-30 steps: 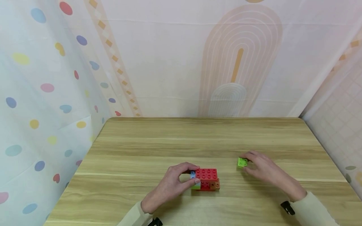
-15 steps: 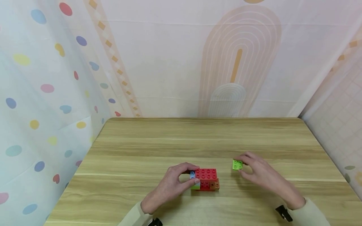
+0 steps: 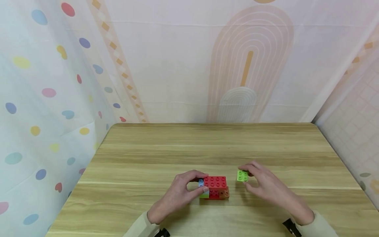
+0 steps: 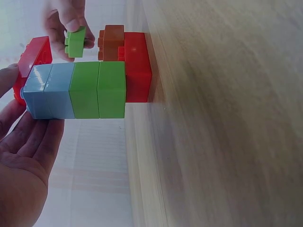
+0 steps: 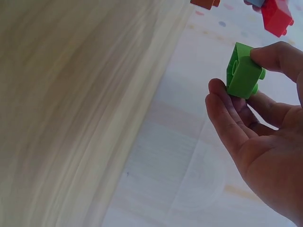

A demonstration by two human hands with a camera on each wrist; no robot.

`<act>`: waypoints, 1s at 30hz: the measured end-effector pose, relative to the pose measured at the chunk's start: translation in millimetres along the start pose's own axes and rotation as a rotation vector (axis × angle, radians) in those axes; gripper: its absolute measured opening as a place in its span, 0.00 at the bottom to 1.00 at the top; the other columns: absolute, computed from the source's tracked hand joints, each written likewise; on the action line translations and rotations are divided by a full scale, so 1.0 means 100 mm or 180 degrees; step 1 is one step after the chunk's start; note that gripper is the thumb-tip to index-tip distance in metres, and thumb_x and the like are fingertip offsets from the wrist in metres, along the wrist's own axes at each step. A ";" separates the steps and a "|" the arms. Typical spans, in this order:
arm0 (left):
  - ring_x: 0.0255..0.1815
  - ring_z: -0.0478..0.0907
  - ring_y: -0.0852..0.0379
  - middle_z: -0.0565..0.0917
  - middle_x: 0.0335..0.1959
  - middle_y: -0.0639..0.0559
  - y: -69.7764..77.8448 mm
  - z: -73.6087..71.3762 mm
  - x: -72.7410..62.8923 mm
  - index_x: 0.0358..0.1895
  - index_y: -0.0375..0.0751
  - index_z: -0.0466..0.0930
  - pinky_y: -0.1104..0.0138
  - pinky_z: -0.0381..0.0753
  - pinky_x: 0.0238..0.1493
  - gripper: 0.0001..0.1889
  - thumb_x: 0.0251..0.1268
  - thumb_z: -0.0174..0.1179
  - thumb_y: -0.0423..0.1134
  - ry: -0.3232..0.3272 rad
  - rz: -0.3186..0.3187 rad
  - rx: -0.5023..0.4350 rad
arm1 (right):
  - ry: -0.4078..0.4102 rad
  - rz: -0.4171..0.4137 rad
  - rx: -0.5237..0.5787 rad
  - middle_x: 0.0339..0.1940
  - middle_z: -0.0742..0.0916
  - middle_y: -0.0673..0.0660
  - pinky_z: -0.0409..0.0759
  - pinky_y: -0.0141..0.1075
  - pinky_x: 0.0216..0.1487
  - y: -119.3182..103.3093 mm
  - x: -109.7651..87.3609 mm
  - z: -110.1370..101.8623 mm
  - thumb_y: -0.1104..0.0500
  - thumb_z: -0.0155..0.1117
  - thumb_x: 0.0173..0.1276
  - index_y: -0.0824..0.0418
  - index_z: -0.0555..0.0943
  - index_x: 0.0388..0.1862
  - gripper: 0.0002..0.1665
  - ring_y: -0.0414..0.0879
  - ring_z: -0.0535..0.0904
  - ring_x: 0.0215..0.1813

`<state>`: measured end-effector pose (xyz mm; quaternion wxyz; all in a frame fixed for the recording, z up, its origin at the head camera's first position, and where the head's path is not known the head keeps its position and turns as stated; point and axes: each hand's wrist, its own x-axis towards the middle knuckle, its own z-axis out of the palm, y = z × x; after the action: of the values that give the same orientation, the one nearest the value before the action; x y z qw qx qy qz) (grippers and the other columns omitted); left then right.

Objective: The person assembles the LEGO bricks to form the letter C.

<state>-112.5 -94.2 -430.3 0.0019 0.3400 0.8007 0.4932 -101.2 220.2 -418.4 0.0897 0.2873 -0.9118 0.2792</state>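
My left hand point(image 3: 183, 191) grips the upper left end of a toy brick build. A red brick point(image 3: 215, 181) forms its top. Below that, a column of blue bricks point(image 4: 49, 90) over green bricks point(image 4: 98, 90) stands on a red base brick point(image 4: 138, 66), which also bears an orange-brown brick point(image 4: 111, 42). To the right of the build, my right hand point(image 3: 265, 181) pinches a small lime-green toy brick point(image 5: 244, 73) between thumb and fingers. That brick is held above the tabletop, studs up, apart from the build.
The build stands on a wood-grain table point(image 3: 142, 158) near its front. Behind the table hangs a pale patterned cloth point(image 3: 177, 65), with a dotted cloth point(image 3: 53, 118) on the left side.
My right hand has carried the lime-green brick leftward, nearer the build. My left hand has kept its hold, and the build has stayed in place.
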 end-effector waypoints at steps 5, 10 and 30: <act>0.51 0.85 0.58 0.88 0.51 0.50 0.00 0.00 0.00 0.56 0.38 0.83 0.52 0.87 0.54 0.15 0.70 0.69 0.38 -0.0001 -0.0030 -0.0017 | -0.0016 -0.0045 -0.0003 0.51 0.83 0.50 0.87 0.39 0.49 -0.06 0.00 0.04 0.66 0.76 0.60 0.64 0.82 0.58 0.26 0.44 0.82 0.47; 0.51 0.85 0.58 0.88 0.51 0.49 -0.01 0.00 0.00 0.55 0.38 0.83 0.56 0.87 0.55 0.15 0.69 0.70 0.38 0.0003 -0.0033 -0.0008 | -0.0134 -0.0117 0.0047 0.51 0.83 0.50 0.87 0.41 0.51 -0.11 0.01 0.08 0.65 0.75 0.61 0.64 0.82 0.58 0.25 0.45 0.82 0.49; 0.52 0.85 0.60 0.88 0.56 0.50 0.00 0.00 0.00 0.57 0.41 0.82 0.53 0.87 0.53 0.15 0.72 0.67 0.40 -0.0069 -0.0019 0.0089 | -0.0606 0.0230 0.0435 0.55 0.87 0.54 0.88 0.39 0.48 -0.28 0.09 0.21 0.59 0.73 0.67 0.63 0.80 0.61 0.25 0.43 0.84 0.48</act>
<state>-112.7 -93.9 -430.9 0.0072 0.3430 0.8085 0.4782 -92.6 185.7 -419.9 -0.0271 0.2849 -0.9048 0.3153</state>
